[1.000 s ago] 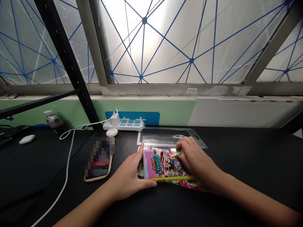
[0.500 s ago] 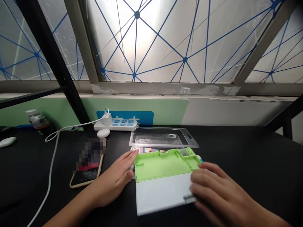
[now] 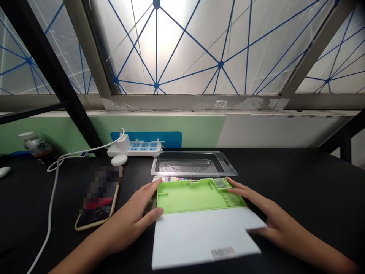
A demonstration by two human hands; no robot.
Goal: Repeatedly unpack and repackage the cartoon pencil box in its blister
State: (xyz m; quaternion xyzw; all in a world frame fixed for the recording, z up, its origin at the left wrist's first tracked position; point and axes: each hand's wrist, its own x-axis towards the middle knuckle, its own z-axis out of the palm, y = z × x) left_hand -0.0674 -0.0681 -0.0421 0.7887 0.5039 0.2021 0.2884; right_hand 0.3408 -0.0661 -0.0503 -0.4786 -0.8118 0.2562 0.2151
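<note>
A shallow bright green plastic case (image 3: pixel 185 198) with moulded compartments lies before me, a small clear window in its far right corner. A white panel (image 3: pixel 196 236) with a printed label at its near edge spreads from its near side toward me. My left hand (image 3: pixel 142 209) grips the case's left edge, fingers along the side and thumb at the near left corner. On the right side, my right hand (image 3: pixel 256 205) has its fingers on the case's far right corner and edge, its thumb partly hidden by the white panel. Part of a colourful printed sheet (image 3: pixel 172 179) shows behind the case.
A clear plastic blister shell (image 3: pixel 228 167) lies behind the case. Left of it are a phone (image 3: pixel 98 213), a round white object (image 3: pixel 119 160), a power strip (image 3: pixel 137 148) with a white cable (image 3: pixel 54 198), and a bottle (image 3: pixel 35 144). The window frame stands behind.
My right hand has shifted from the case's near right side to its far right corner, fingers now extended. The white panel shows more fully. My left thumb has come onto the case's edge.
</note>
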